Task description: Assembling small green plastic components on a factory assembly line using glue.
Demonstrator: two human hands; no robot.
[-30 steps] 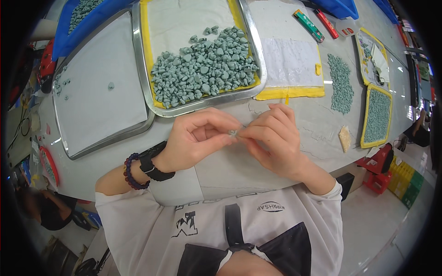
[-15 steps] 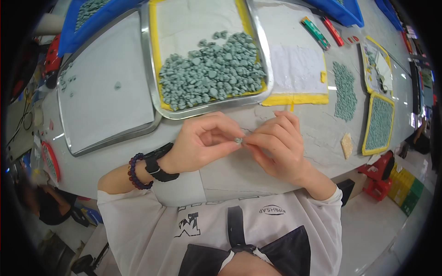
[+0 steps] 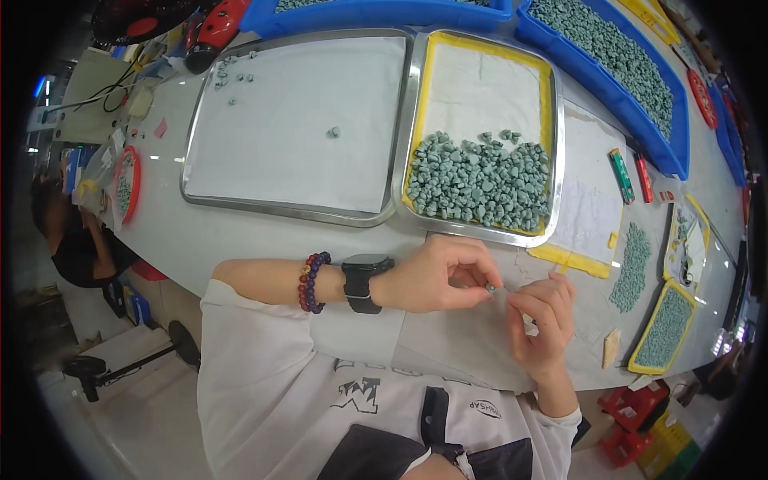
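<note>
The left hand (image 3: 436,276) pinched a small green piece (image 3: 490,288) at its fingertips, just below the steel tray (image 3: 560,152) of green pieces, the right hand (image 3: 540,320) loosely curled beside it.

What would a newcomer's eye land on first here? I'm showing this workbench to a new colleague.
Probably the heap of small grey-green stone pieces in the yellow-lined steel tray at the centre of the table. Just below it, the left hand pinches one small grey-green piece at its fingertips, with the right hand close beside it. To the left lies a paper-lined steel tray, nearly bare.
</note>
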